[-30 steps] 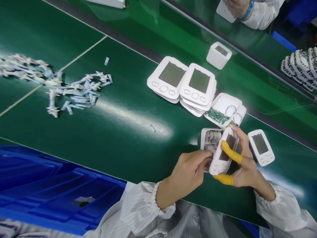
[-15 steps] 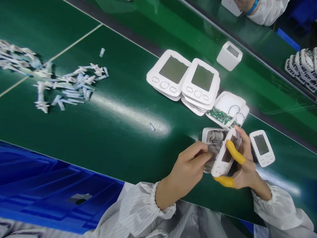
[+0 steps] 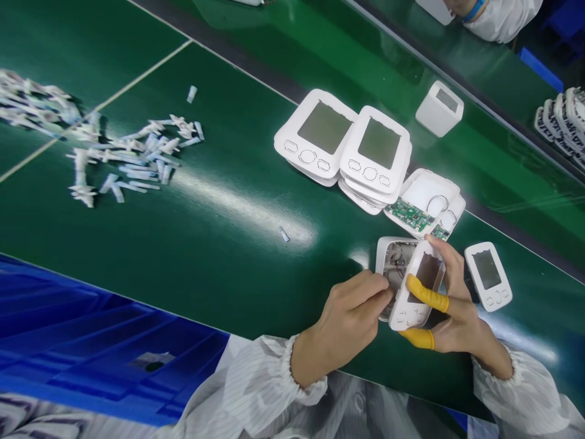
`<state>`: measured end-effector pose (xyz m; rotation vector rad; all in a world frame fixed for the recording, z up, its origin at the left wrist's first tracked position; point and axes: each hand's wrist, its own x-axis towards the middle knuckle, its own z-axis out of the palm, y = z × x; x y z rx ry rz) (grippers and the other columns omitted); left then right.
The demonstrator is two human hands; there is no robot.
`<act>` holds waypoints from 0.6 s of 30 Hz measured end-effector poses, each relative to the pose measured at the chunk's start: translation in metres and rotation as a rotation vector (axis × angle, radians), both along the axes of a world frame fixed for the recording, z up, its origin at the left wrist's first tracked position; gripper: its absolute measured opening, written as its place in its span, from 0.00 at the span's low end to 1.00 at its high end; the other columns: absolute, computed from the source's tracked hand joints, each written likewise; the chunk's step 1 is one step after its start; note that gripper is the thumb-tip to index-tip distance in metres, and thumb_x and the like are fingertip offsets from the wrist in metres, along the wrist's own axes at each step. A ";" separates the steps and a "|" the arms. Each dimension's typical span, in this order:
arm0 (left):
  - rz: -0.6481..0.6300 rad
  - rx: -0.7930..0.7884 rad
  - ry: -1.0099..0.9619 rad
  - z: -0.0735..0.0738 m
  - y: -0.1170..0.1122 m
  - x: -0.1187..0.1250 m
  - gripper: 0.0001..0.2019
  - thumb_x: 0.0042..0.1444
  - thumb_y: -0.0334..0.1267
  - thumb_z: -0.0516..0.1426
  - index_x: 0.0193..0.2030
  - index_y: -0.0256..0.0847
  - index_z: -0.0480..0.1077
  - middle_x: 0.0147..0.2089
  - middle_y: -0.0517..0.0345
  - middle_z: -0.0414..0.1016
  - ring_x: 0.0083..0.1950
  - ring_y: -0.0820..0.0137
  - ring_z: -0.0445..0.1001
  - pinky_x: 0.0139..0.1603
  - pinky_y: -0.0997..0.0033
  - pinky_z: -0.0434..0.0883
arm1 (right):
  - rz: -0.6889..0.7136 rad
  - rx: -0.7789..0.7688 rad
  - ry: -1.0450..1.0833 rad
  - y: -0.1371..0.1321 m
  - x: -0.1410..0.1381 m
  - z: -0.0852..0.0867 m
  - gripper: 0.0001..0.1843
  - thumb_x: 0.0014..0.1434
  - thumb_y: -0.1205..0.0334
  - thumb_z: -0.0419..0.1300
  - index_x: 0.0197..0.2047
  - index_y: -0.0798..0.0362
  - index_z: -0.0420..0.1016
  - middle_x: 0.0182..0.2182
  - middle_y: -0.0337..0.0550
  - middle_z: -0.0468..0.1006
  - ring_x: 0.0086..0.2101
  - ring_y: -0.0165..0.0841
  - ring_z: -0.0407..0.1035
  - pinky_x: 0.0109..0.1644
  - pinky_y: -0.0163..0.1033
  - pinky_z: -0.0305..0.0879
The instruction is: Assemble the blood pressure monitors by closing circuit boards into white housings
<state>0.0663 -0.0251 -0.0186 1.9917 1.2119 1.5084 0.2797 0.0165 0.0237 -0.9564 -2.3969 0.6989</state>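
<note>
My left hand grips the edge of an open white rear casing, which shows a small motor and thin wires inside. My right hand, with yellow finger cots on two fingers, holds a white front cover with a dark display window. The cover stands tilted over the casing and hides its right part. Just beyond my right hand lies a whole white device. Beyond the casing, a green circuit board rests on another open white shell.
Two stacks of white display devices stand on the green conveyor belt, with a white cube-shaped part behind them. Small white pieces lie scattered at left. A co-worker's sleeve and more white devices are across the belt.
The front cover has turned, its display window now facing up more. Both hands have stayed on the same parts, and the whole view has drifted slightly.
</note>
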 end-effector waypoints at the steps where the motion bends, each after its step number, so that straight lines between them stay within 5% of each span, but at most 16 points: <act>1: 0.002 0.006 0.000 -0.001 0.000 0.000 0.13 0.66 0.17 0.51 0.38 0.37 0.69 0.33 0.57 0.73 0.28 0.74 0.66 0.23 0.74 0.66 | 0.001 0.005 -0.016 0.000 -0.001 0.002 0.39 0.48 0.62 0.78 0.62 0.36 0.74 0.77 0.40 0.45 0.72 0.63 0.47 0.70 0.76 0.54; 7: -0.021 -0.007 0.016 -0.002 -0.002 -0.001 0.13 0.66 0.18 0.51 0.36 0.38 0.68 0.32 0.60 0.69 0.27 0.75 0.63 0.23 0.75 0.63 | 0.059 0.080 -0.050 0.003 -0.006 0.008 0.38 0.50 0.65 0.77 0.63 0.37 0.75 0.77 0.42 0.45 0.72 0.60 0.48 0.71 0.73 0.54; 12: -0.130 -0.204 -0.041 0.002 0.000 -0.008 0.14 0.65 0.18 0.52 0.32 0.38 0.70 0.32 0.61 0.64 0.28 0.76 0.62 0.25 0.77 0.63 | 0.075 0.095 -0.048 0.005 -0.005 0.003 0.42 0.51 0.64 0.76 0.67 0.36 0.71 0.77 0.45 0.45 0.72 0.59 0.47 0.71 0.72 0.53; 18: -0.166 -0.444 -0.149 0.008 -0.007 -0.013 0.11 0.65 0.25 0.56 0.46 0.41 0.77 0.38 0.57 0.70 0.34 0.74 0.72 0.30 0.78 0.72 | 0.128 0.054 -0.122 0.007 -0.003 0.006 0.43 0.52 0.63 0.73 0.70 0.37 0.68 0.79 0.43 0.39 0.74 0.57 0.42 0.74 0.71 0.51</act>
